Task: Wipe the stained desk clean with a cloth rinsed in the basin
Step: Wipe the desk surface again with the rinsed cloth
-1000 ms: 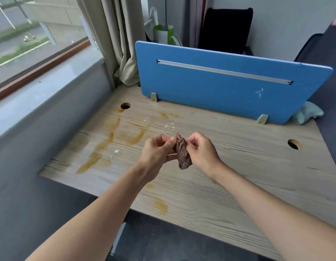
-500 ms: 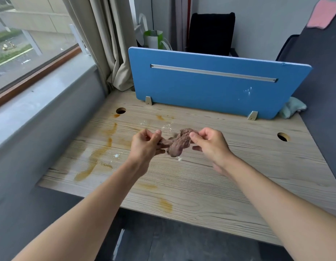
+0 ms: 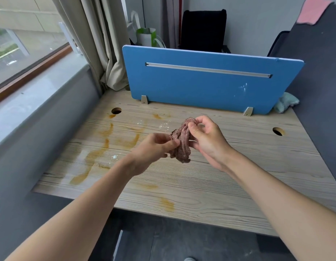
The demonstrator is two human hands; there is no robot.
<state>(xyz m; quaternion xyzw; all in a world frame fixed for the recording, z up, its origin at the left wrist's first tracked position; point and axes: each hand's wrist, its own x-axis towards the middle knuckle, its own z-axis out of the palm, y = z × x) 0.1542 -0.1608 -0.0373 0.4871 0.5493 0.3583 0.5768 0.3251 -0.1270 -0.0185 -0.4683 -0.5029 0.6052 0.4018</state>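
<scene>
- Brown cloth [image 3: 182, 143], bunched, hangs at frame centre above the desk [image 3: 229, 185]; long axis near vertical, loose end down.
- Left hand [image 3: 152, 151] pinches its side; right hand [image 3: 206, 136] pinches the top.
- Orange stains [image 3: 99, 153] at centre left, seemingly unwiped.

**A:** what's happening over the worktop [image 3: 238, 185]?
**B:** a bunched brown cloth [image 3: 182, 151] is held up above the wood. The left grip [image 3: 152, 149] pinches its left side, the right grip [image 3: 206, 140] pinches the top.
**A:** stains?
**B:** yep, orange-brown streaks [image 3: 95, 154] on the left part. A blue divider [image 3: 201, 85] stands along the far edge.
</scene>
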